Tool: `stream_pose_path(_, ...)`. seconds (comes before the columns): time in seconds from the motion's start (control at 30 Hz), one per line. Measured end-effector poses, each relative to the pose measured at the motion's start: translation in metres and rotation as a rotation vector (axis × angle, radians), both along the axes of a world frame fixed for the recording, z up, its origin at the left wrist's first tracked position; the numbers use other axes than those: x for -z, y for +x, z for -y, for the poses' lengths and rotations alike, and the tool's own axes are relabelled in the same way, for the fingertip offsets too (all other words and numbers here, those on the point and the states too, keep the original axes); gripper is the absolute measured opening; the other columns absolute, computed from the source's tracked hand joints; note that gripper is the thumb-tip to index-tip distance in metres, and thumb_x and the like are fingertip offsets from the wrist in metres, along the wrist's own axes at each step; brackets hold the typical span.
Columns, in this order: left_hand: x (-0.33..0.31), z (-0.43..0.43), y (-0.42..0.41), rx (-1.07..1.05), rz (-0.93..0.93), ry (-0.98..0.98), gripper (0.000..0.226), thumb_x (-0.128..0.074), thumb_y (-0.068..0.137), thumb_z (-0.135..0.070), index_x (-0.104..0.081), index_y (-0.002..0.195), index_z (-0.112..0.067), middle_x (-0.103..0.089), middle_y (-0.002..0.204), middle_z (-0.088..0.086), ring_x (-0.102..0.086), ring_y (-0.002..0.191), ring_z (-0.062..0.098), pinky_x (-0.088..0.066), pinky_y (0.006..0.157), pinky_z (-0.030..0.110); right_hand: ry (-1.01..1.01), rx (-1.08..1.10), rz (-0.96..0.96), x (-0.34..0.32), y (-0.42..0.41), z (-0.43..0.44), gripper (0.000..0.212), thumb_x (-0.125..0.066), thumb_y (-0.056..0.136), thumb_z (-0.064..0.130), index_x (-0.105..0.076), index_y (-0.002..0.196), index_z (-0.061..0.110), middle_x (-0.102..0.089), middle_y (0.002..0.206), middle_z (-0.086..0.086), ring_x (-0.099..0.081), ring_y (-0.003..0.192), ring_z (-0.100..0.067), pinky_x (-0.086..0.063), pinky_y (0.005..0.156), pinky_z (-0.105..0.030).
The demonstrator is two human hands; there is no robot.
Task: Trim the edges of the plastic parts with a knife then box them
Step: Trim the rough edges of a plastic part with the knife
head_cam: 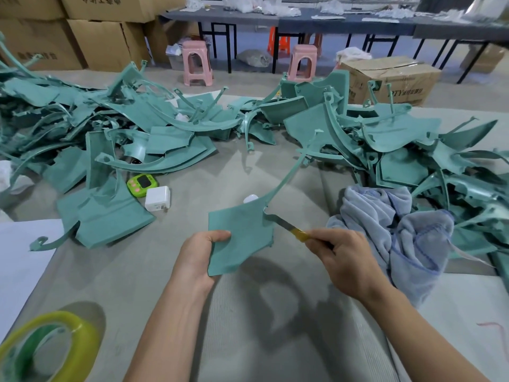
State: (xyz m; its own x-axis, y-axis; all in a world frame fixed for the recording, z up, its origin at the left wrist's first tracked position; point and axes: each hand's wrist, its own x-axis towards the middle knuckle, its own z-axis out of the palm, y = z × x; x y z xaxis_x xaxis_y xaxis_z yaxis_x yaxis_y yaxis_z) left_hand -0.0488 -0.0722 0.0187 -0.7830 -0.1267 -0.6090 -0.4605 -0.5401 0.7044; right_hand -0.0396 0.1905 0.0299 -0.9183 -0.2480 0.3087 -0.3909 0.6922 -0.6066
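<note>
Surface: we see a grey ribbed mat (pixel 248 326) covering the table, with a white sheet (pixel 19 257) lying well left of the held part.
Room: beyond the held part lie a concrete floor, two pink stools (pixel 197 63), long dark tables (pixel 303 22) strewn with white bits, and stacked cartons (pixel 82 37) far left.
Held part: a flat teal plastic part (pixel 242 238) with a long thin arm reaching away from us, lifted above the mat.
Left hand: the left hand (pixel 198 252) grips the part's near-left edge, thumb on top, fingers curled beneath.
Right hand: the right hand (pixel 344 260) is clamped around a yellow-handled knife (pixel 292 228), its blade touching the part's right edge at a notch.
Open room: bare mat lies beneath and just behind the held part; a left pile (pixel 110 125) and a right pile (pixel 385 133) of teal parts crowd either side.
Nearby: a blue towel (pixel 385 216) lies just right of the part; a green timer (pixel 141 183) and a white charger (pixel 157 198) sit to its left; a tape roll (pixel 41 348) sits near-left.
Containers: a cardboard box (pixel 391 78) stands on the floor beyond the right pile; we cannot tell what it holds.
</note>
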Motion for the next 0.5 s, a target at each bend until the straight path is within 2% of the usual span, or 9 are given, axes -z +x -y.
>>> stream_pose_path(0.07,-0.001,-0.002,0.002,0.008,0.004,0.003,0.022,-0.058,0.085,0.003,-0.07,0.104,0.003,-0.077,0.087,0.018,-0.074,0.06,0.03,-0.052,0.041,0.029,0.034,-0.015,0.012,0.0,0.001,-0.003,0.011,-0.073,0.093,0.018,-0.078,0.096,0.027,-0.057,0.066,0.007,-0.046,0.062,-0.017,-0.034,0.056,-0.019)
stream_pose_path(0.17,-0.004,-0.002,0.004,0.001,0.01,0.0,0.02,-0.057,0.087,0.003,-0.069,0.103,0.003,-0.077,0.084,0.018,-0.074,0.058,0.029,-0.052,0.04,0.028,0.118,-0.077,0.029,-0.003,0.008,-0.01,0.017,-0.075,0.091,0.018,-0.079,0.095,0.033,-0.055,0.07,0.03,-0.05,0.075,-0.012,-0.035,0.064,-0.013)
stream_pose_path(0.23,-0.006,-0.003,0.006,-0.027,0.008,0.024,0.019,-0.055,0.089,0.003,-0.068,0.102,0.002,-0.077,0.081,0.017,-0.074,0.057,0.027,-0.051,0.04,0.028,0.097,-0.05,0.008,-0.003,0.008,-0.011,0.017,-0.076,0.091,0.017,-0.079,0.095,0.033,-0.054,0.064,0.025,-0.052,0.073,-0.012,-0.041,0.067,-0.017)
stream_pose_path(0.3,-0.007,-0.008,0.007,-0.073,0.001,0.055,0.017,-0.056,0.091,0.001,-0.068,0.102,0.0,-0.078,0.081,0.014,-0.074,0.057,0.026,-0.053,0.041,0.027,0.013,0.025,-0.024,-0.001,0.008,-0.007,0.012,-0.074,0.092,0.019,-0.078,0.094,0.029,-0.059,0.063,0.013,-0.054,0.068,-0.016,-0.049,0.066,-0.035)
stream_pose_path(0.33,-0.009,-0.011,0.007,-0.101,-0.001,0.072,0.015,-0.056,0.092,-0.001,-0.068,0.102,-0.002,-0.078,0.079,0.012,-0.073,0.056,0.024,-0.053,0.041,0.026,-0.038,0.037,-0.029,0.0,0.01,-0.002,0.008,-0.072,0.092,0.022,-0.076,0.094,0.029,-0.06,0.064,0.01,-0.055,0.067,-0.016,-0.049,0.066,-0.035)
stream_pose_path(0.4,-0.012,-0.019,0.006,-0.145,0.002,0.105,0.01,-0.057,0.096,-0.007,-0.067,0.097,-0.007,-0.076,0.07,0.007,-0.071,0.05,0.02,-0.05,0.038,0.023,-0.089,-0.01,-0.009,0.001,0.019,0.013,0.01,-0.065,0.091,0.033,-0.071,0.098,0.032,-0.061,0.069,0.009,-0.054,0.068,-0.013,-0.044,0.066,-0.024)
stream_pose_path(0.5,-0.018,-0.027,0.006,-0.142,0.037,0.141,0.008,-0.059,0.098,-0.011,-0.066,0.095,-0.007,-0.075,0.065,0.006,-0.069,0.046,0.017,-0.048,0.036,0.021,-0.008,-0.126,-0.004,0.01,0.032,0.034,0.024,-0.056,0.093,0.042,-0.071,0.091,0.024,-0.06,0.077,0.009,-0.05,0.069,-0.014,-0.035,0.064,-0.017)
